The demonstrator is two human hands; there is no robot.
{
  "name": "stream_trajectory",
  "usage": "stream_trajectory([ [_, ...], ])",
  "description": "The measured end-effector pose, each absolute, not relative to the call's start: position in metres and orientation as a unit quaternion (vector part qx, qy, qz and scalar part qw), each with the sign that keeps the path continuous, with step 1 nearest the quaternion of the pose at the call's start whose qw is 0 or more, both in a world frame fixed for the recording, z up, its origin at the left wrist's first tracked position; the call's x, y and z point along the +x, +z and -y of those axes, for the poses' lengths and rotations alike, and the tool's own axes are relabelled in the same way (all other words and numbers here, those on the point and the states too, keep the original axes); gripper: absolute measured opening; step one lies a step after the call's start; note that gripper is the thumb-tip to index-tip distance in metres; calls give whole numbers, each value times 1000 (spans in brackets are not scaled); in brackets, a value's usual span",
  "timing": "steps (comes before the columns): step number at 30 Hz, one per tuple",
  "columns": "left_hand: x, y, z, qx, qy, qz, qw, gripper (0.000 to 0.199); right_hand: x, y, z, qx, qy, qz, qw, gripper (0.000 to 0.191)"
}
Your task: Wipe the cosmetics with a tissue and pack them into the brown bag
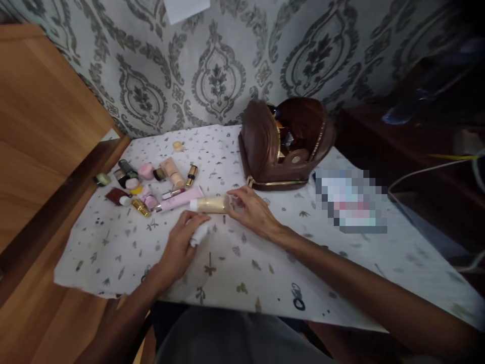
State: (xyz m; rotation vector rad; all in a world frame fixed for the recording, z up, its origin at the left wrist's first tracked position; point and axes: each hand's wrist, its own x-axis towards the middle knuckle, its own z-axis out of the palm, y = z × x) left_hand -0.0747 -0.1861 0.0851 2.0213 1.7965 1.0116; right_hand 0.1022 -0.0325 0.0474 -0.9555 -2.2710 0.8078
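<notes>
My right hand (pixel 253 211) pinches the clear end of a pale gold cosmetic tube (pixel 212 205), whose white cap points left. Just below that cap, my left hand (pixel 185 238) is closed on a crumpled white tissue (pixel 199 234). Behind the gold tube lies a pink tube (pixel 180 200), with a lipstick (pixel 173 193) along its upper side. A beige tube (pixel 173 173) and a black-and-gold lipstick (pixel 192 175) lie farther back. Several more cosmetics cluster on the left, among them a gold lipstick (pixel 141 208) and a pink round container (pixel 146 171).
An unzipped brown leather bag (pixel 261 146) stands at the back, with bottles inside. A small yellow jar (pixel 178 146) sits near the patterned curtain (pixel 217 76). On the right lies a pixelated flat object (pixel 348 202). A wooden panel (pixel 49 101) borders the printed tablecloth (pixel 242 273) on the left.
</notes>
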Motion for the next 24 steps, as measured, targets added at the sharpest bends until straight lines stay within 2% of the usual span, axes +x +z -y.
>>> stream_trajectory([
  [4, -111, 95, 173, 656, 335, -675, 34, 32, 86, 39, 33, -317, 252, 881, 245, 70],
  [6, -117, 96, 159, 653, 317, -687, 5, 33, 79, 34, 33, -314, 241, 891, 222, 72],
  [8, -112, 90, 144, 680, 284, -675, -16, 44, 75, 27, 33, -318, 239, 891, 218, 70],
  [10, -99, 80, 129, 738, 227, -634, -43, 57, 75, 20, 33, -324, 246, 884, 231, 75],
  [15, -80, 57, 109, 818, 102, -557, -100, 46, 79, 13, 32, -341, 276, 853, 282, 98],
  [20, -105, 56, 104, 779, 122, -600, -134, 38, 81, 25, 38, -351, 269, 856, 269, 93],
  [24, -118, 59, 102, 750, 177, -628, -110, 34, 85, 31, 43, -279, 190, 901, 271, 79],
])
